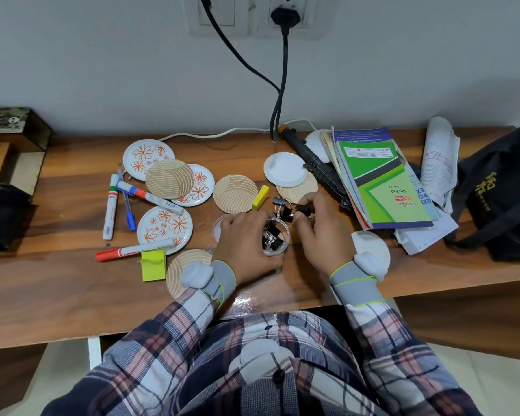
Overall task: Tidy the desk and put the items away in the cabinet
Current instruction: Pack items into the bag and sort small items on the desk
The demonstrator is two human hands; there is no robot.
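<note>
Head view, wooden desk (72,187), wall (102,70), left grip (246,235) round jar (279,250), right grip (321,235) pinching clip (304,209)

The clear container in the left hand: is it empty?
No, several black binder clips lie inside the clear container that the left hand holds.

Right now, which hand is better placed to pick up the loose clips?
The right hand: it pinches a clip beside the loose clips, while the left hand grips the clear cup.
</note>
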